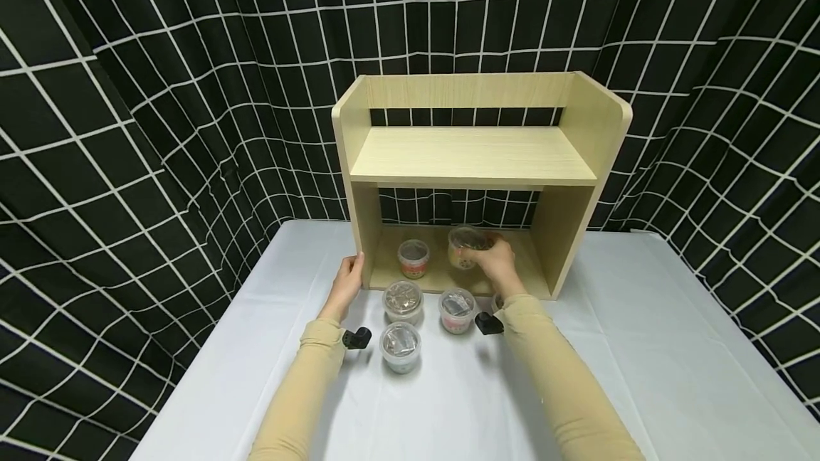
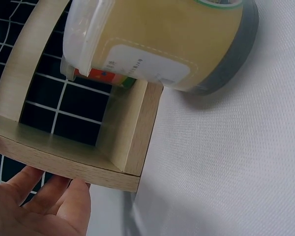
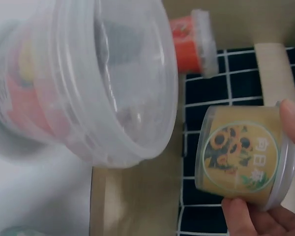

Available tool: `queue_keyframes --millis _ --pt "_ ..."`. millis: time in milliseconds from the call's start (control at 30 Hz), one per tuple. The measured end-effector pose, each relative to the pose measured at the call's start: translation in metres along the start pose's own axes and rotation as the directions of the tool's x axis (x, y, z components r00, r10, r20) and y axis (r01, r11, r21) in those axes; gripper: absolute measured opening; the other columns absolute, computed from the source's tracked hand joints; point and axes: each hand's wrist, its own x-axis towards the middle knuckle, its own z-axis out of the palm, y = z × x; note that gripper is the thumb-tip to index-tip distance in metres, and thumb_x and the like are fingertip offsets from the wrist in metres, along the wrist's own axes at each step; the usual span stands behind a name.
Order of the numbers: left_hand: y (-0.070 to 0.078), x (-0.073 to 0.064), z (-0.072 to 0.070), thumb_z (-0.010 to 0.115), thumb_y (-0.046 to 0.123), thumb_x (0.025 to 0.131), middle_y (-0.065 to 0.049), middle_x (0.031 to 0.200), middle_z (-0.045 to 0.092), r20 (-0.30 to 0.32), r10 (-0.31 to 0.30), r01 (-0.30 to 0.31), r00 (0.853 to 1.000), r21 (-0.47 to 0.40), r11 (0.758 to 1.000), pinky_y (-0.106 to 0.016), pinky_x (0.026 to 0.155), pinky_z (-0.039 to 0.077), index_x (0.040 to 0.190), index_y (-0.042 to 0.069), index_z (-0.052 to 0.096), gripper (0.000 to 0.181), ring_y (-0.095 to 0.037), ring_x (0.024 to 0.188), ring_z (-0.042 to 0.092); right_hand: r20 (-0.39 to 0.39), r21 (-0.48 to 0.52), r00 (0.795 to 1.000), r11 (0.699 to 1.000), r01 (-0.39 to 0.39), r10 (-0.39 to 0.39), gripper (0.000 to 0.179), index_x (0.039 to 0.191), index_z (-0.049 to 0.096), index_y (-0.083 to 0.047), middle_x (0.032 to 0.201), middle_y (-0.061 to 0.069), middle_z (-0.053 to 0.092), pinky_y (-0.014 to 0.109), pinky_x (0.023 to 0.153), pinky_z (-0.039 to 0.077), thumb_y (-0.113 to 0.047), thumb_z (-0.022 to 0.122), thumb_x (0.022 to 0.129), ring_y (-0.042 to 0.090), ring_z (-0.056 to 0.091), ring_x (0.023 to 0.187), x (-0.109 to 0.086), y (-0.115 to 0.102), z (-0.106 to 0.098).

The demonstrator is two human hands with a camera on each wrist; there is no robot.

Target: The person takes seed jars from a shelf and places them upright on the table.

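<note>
My right hand (image 1: pixel 498 262) grips a clear-lidded plastic tub (image 3: pixel 238 152) inside the lower bay of a small wooden shelf. Flowers are printed on the tub's yellow label, with the thumb on one side and fingers on the other. At the shelf's left side panel (image 2: pixel 64 164), my left hand (image 1: pixel 347 283) holds the front edge, its fingers reaching round the outside. Left of the held tub, a tub with a red label (image 1: pixel 413 260) stands on the shelf's bottom board.
On the white cloth before the shelf stand several lidded tubs: one near the left (image 1: pixel 403 302), one closer to me (image 1: pixel 400 347), one in the middle (image 1: pixel 458 310). Another is mostly hidden by my right wrist. The shelf's upper board (image 1: pixel 474 151) lies above my right hand.
</note>
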Motion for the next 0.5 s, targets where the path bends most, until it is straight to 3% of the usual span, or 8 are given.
queue_keyframes --millis 267,500 --pt "-0.002 0.003 -0.002 0.034 0.063 0.091 -0.016 0.129 0.045 0.004 -0.004 0.004 1.000 -0.005 1.000 -0.045 0.091 0.038 0.133 0.007 0.040 0.070 -0.030 0.106 0.047 -0.036 0.003 0.999 1.000 0.024 -0.024 0.084 0.134 0.040 0.001 0.126 0.021 0.050 0.043 0.095 0.037 -0.027 0.084 0.067 0.033 0.047 0.113 -0.016 -0.002 -0.005" --pt "-0.004 0.002 0.001 0.034 0.062 0.092 -0.015 0.121 0.048 -0.001 -0.010 0.010 1.000 0.005 1.000 -0.043 0.088 0.039 0.131 0.008 0.041 0.067 -0.029 0.103 0.048 -0.025 0.036 1.000 0.999 -0.006 0.007 0.089 0.135 0.038 0.000 0.126 0.019 0.049 0.039 0.092 0.041 -0.034 0.084 0.067 0.030 0.047 0.112 -0.033 -0.001 -0.014"
